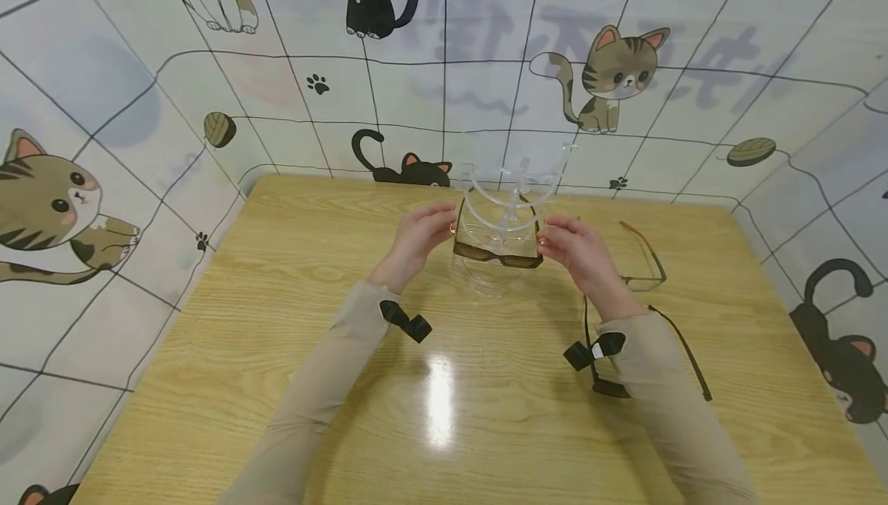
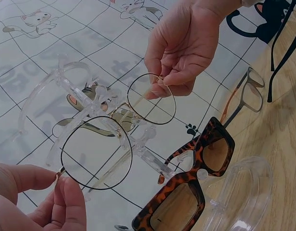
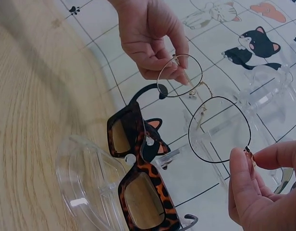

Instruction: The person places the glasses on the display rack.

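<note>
Thin-rimmed round glasses (image 2: 96, 153) are held between both hands, in front of a clear acrylic glasses stand (image 1: 509, 216). My left hand (image 1: 419, 239) pinches one side of the frame near its hinge, thumb against fingers. The other side is pinched the same way by my right hand (image 1: 583, 254). Below them, tortoiseshell sunglasses (image 2: 169, 204) with brown lenses sit on a lower tier of the stand. In the right wrist view the round lenses (image 3: 219, 130) stand above the sunglasses, overlapping the stand's clear post.
Black glasses (image 1: 612, 389) lie on the wooden table (image 1: 486, 428), partly hidden under the right forearm. Glasses with a brown temple (image 1: 648, 241) lie beyond the right wrist. A cat-printed cloth (image 1: 479, 96) rises behind the table.
</note>
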### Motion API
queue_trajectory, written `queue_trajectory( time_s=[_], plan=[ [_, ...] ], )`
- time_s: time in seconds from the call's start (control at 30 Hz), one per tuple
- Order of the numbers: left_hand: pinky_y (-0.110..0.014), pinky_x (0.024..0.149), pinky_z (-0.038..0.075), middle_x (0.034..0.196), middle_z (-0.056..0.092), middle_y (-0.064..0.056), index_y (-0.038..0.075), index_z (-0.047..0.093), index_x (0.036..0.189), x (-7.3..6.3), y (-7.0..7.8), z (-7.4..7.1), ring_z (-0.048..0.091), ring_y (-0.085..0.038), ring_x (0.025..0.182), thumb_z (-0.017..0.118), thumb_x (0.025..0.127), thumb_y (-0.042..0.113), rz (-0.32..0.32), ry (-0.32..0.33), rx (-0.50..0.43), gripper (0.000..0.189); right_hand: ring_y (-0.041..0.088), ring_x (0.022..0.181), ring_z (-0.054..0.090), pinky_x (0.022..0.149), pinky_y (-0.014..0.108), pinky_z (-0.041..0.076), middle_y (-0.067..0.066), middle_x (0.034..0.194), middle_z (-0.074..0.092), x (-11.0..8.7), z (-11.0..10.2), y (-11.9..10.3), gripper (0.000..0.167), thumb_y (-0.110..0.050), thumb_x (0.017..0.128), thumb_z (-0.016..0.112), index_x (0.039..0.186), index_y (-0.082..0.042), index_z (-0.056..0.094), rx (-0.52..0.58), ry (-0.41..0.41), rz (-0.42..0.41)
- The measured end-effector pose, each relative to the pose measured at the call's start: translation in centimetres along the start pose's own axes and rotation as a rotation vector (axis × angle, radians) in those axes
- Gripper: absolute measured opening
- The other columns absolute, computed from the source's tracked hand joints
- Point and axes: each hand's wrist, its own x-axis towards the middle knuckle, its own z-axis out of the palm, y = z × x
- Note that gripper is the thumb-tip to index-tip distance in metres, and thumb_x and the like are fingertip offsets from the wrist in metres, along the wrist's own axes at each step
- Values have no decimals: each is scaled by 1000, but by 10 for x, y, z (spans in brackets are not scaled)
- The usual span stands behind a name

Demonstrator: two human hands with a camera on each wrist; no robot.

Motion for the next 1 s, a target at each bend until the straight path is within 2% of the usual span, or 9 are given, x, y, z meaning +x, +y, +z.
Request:
queue_trajectory(
  time_s=[0.13, 0.23, 0.3, 0.83, 1.0],
  plan=[
    [-17, 70, 52, 107, 62, -17, -8, 57, 122, 4, 1, 2, 59, -11, 75, 60, 89, 1, 1, 14, -15, 34, 10, 78, 59, 77, 18, 53, 2, 86, 59, 6, 0, 0, 27, 0, 95, 50, 120, 7, 42, 4, 21, 10],
    [-17, 68, 52, 89, 62, -7, -8, 58, 121, 7, 0, 4, 59, -10, 71, 60, 89, 0, 5, 15, -27, 33, 10, 75, 59, 76, 18, 53, 2, 83, 60, 9, -1, -1, 24, 2, 95, 48, 117, 6, 43, 28, 35, 10],
    [-16, 67, 52, 84, 62, -4, -8, 58, 120, 9, 0, 4, 59, -9, 69, 60, 89, -1, 7, 15, -35, 32, 10, 73, 59, 74, 18, 53, 1, 81, 60, 11, -1, -1, 19, 3, 94, 48, 113, 3, 45, 44, 43, 10],
    [-16, 64, 52, 75, 63, -3, -10, 58, 119, 21, -9, 5, 59, -9, 66, 60, 87, -4, -6, 38, -78, 32, 10, 70, 60, 73, 18, 54, 4, 80, 63, 21, -4, 1, 32, 5, 93, 48, 123, 11, 40, 97, 75, 31],
    [-16, 63, 52, 74, 62, -3, -12, 57, 119, 21, -9, 5, 59, -10, 65, 60, 87, -5, -12, 34, -62, 33, 10, 72, 59, 73, 18, 54, 3, 82, 62, 20, -6, 3, 28, 3, 93, 50, 120, 7, 43, 73, 72, 35]
  ],
)
